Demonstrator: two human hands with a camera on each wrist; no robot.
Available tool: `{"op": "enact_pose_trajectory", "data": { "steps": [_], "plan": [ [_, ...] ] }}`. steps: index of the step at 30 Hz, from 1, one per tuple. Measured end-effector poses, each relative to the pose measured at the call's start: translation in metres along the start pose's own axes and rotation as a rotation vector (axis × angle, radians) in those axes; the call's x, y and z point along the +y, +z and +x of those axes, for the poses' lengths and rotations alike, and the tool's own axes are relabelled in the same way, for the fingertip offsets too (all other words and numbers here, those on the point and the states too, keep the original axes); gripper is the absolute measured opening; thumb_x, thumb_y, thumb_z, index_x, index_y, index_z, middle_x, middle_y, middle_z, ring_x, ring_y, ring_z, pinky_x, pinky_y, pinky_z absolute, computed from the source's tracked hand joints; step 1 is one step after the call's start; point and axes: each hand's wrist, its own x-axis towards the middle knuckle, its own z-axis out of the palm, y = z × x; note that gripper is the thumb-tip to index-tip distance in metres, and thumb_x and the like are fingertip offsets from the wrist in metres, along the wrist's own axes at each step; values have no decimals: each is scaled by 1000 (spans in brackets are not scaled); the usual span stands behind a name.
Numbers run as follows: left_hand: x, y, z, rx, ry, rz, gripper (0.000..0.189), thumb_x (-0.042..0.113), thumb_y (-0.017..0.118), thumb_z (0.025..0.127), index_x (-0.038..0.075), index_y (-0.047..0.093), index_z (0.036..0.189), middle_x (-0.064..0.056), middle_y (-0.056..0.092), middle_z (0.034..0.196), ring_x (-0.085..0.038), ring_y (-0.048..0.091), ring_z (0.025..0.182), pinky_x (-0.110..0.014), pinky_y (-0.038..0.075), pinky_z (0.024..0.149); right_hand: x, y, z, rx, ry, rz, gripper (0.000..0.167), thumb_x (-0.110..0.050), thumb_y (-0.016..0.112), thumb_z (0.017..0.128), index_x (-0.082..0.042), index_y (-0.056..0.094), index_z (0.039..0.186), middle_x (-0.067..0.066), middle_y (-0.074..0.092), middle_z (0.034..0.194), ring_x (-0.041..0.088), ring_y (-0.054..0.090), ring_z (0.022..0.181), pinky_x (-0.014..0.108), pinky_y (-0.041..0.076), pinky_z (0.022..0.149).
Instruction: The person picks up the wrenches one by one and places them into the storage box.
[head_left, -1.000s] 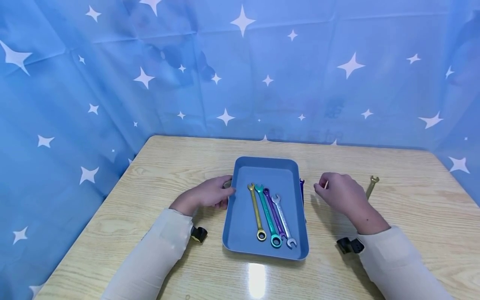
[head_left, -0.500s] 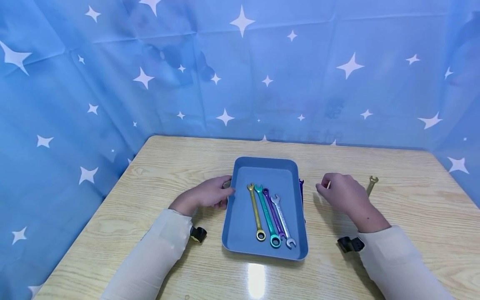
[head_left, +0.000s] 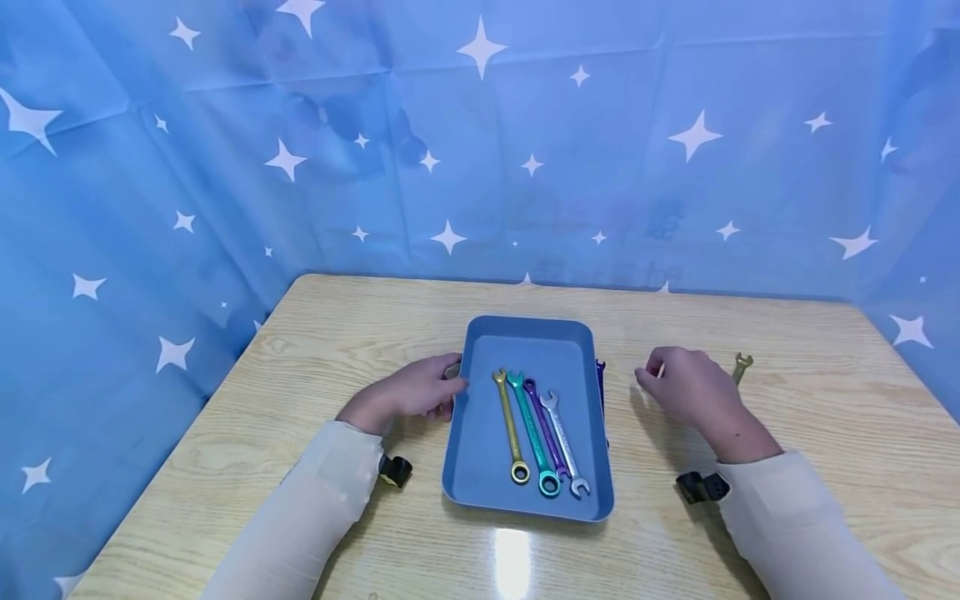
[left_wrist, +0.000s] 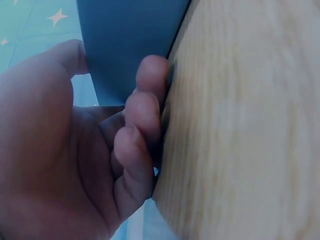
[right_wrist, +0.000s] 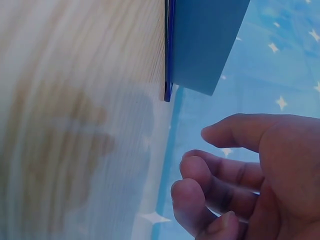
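Note:
A blue-grey tray (head_left: 480,467) lies at mid-table with several combination wrenches in it. From left to right these are a gold wrench (head_left: 510,425), a green wrench (head_left: 534,435), a purple wrench (head_left: 544,421) and a silver wrench (head_left: 563,437). My left hand (head_left: 411,389) holds the tray's left side, thumb at the rim and curled fingers against the outer wall, seen close in the left wrist view. To the right of the tray, my right hand (head_left: 686,385) hovers with loosely curled fingers and nothing between them.
Tight along the tray's right wall lies a dark purple-blue wrench (head_left: 601,379), mostly hidden by the tray. Another gold wrench (head_left: 741,367) sticks out beyond the right hand, its lower part covered. A blue star-patterned cloth (head_left: 525,208) hangs behind the wooden table (head_left: 375,317).

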Motion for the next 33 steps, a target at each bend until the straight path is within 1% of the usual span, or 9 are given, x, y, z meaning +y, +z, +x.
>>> {"op": "enact_pose_trajectory", "data": {
  "steps": [8,12,18,23,26,30,33],
  "plan": [
    [0,0,0,2,3,-11,58,32,46,102,19,32,157,-6,65,70,-17,53,51,-29,45,50,4,0,1,-7,13,-23,26,-25,56,99,-2,68,96,3,54,58,17,45,51,30,35,46],
    [1,-1,0,5,5,-11,57,32,46,102,19,33,156,-7,66,71,-17,54,52,-29,46,51,4,-1,1,-11,20,-29,26,-26,56,99,-3,67,96,3,52,58,17,45,51,31,35,46],
    [0,-1,0,1,8,-13,57,31,46,103,19,32,157,-7,66,71,-17,53,52,-29,45,50,5,-2,1,6,38,-47,25,-25,57,99,-2,66,93,4,51,58,18,44,51,31,35,45],
    [-2,0,-1,3,8,-11,57,32,46,103,19,32,157,-7,66,71,-17,54,52,-29,45,50,5,-2,1,2,39,-58,25,-25,57,99,-2,66,94,5,53,60,18,45,52,31,35,46],
    [-2,0,-1,-5,9,-12,59,32,46,103,19,30,158,-7,66,71,-17,54,52,-29,45,50,6,-3,-1,2,36,-57,26,-25,57,99,-1,66,97,5,54,61,18,46,52,31,36,45],
    [-2,0,0,-5,11,-13,59,32,47,103,19,30,158,-7,67,71,-18,55,52,-30,45,50,7,-5,-3,24,15,-56,26,-25,56,100,-1,65,98,5,53,58,19,46,48,31,35,43],
    [-2,-1,0,-7,10,-10,60,32,46,103,19,29,158,-7,67,71,-17,54,52,-30,45,49,8,-6,-4,25,11,-59,26,-25,55,100,-1,65,97,5,52,57,18,46,47,31,35,42]
  ]
}}
